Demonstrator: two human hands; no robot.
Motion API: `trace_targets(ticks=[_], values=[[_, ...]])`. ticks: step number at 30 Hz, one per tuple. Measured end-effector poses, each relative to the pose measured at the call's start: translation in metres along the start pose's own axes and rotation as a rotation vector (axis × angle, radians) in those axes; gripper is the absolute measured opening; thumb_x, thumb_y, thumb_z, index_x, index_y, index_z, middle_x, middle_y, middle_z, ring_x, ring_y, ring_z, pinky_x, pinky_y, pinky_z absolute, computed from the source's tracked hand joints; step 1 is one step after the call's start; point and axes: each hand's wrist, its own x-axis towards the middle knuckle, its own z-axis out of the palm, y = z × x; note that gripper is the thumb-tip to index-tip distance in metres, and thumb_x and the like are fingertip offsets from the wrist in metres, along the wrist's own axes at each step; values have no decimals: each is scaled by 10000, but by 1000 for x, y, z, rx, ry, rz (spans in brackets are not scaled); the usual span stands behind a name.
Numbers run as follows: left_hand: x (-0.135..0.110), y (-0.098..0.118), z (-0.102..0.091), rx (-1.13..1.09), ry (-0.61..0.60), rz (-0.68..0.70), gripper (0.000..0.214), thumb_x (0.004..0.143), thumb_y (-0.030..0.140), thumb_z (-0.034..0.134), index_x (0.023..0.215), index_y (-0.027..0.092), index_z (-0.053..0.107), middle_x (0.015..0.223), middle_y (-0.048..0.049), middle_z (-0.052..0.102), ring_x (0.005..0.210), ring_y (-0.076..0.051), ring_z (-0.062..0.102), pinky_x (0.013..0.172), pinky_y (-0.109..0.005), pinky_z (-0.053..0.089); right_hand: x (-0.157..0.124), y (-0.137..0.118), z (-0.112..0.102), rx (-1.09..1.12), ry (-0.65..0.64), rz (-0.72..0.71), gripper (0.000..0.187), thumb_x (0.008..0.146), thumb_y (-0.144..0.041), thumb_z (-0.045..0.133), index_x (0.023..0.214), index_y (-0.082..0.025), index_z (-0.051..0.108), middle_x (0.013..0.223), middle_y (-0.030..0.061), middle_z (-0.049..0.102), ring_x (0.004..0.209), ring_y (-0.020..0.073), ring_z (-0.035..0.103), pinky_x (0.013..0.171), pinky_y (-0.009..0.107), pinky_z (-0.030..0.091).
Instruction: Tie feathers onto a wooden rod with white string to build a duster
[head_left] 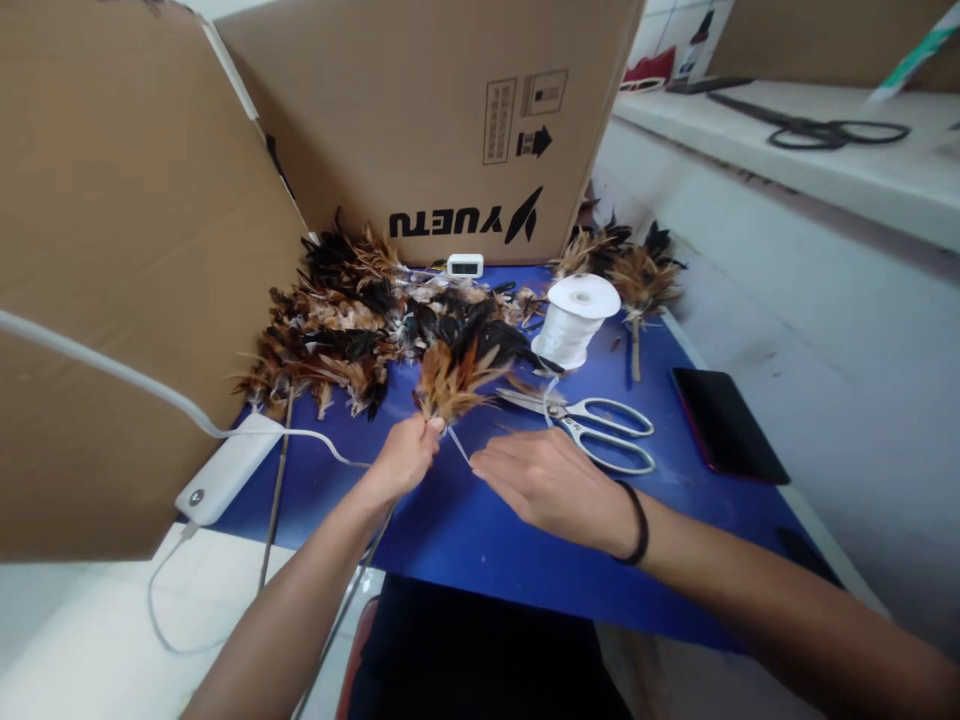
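Note:
My left hand [406,457] is closed round the base of a small bunch of brown feathers [452,380], held over the blue table [480,540]. A thin white string [459,446] runs from that bunch to my right hand [547,485], whose fingers pinch its end. The string leads back to a white spool [575,320] standing behind. A thin stick [274,500] lies on the table left of my left arm. A black band sits on my right wrist.
A heap of brown and black feathers [360,325] lies at the back left. Scissors [592,425] lie right of my hands, a dark phone [724,425] further right. A white power bank [229,465] with cable, a small clock [465,265], cardboard walls [420,110] and another feather bunch [637,275] surround.

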Motion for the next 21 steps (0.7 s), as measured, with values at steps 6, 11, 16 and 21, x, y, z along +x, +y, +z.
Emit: trace_targets(ticks=[6, 11, 16, 21], values=[[-17, 6, -4, 530, 189, 206, 255, 705, 62, 611, 570, 197, 441, 470, 59, 283, 444, -121, 298, 515, -233, 164, 40, -1, -41, -213, -120, -319, 227, 861, -101, 443, 700, -166, 590, 689, 55, 597, 583, 134, 487, 498, 304, 259], [-43, 20, -3, 628, 109, 245, 303, 670, -72, 520, 554, 193, 430, 467, 71, 245, 429, -99, 132, 521, -243, 132, 72, -1, -57, -97, -138, -401, 297, 884, -150, 463, 611, -182, 576, 653, 21, 571, 580, 112, 484, 506, 276, 263], [-58, 12, -4, 657, 20, 348, 251, 675, -25, 541, 620, 203, 452, 488, 81, 216, 419, -99, 149, 513, -238, 215, 95, 6, -56, 36, -237, -455, 322, 891, -255, 482, 603, -203, 616, 630, -18, 566, 626, 91, 512, 555, 243, 295], [-75, 15, -10, 792, -138, 326, 191, 697, 13, 501, 676, 198, 457, 499, 72, 243, 429, -130, 357, 546, -257, 342, 112, 22, -46, 227, -359, -476, 238, 844, -316, 558, 655, -218, 664, 621, -43, 596, 624, 85, 532, 566, 220, 303]])
